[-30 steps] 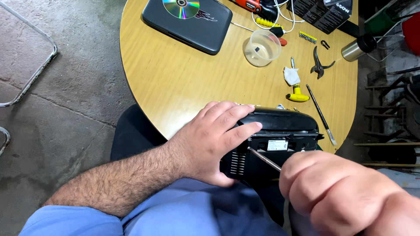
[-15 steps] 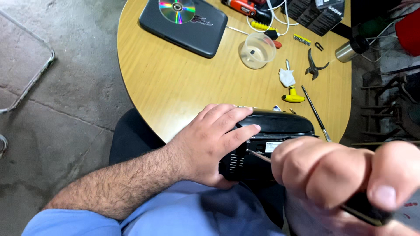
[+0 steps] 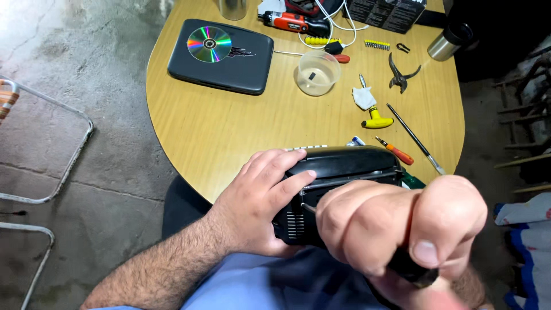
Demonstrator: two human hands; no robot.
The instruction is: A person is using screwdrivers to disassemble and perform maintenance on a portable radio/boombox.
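Rough concrete floor (image 3: 74, 74) surrounds an oval wooden table (image 3: 229, 132), with a metal chair frame (image 3: 51, 166) off to one side. At the table's near edge a black radio (image 3: 338, 172) rests partly on the person's lap. The left hand (image 3: 261, 198) lies over its end, fingers spread and pressing flat on the casing. The right hand (image 3: 396, 224) – very close to the camera – is curled tight around a dark screwdriver handle (image 3: 413, 272); a thin metal shaft (image 3: 308, 209) shows at the radio's vented side, just beside the left fingertips.

Farther back lie a dark case (image 3: 241, 72) with a disc (image 3: 209, 44) on it, a clear plastic cup (image 3: 317, 73), a yellow-handled tool (image 3: 377, 121), pliers (image 3: 400, 73), an orange screwdriver (image 3: 396, 151), a long rod (image 3: 414, 138) – and a red power tool (image 3: 293, 23) near a steel flask (image 3: 447, 43)
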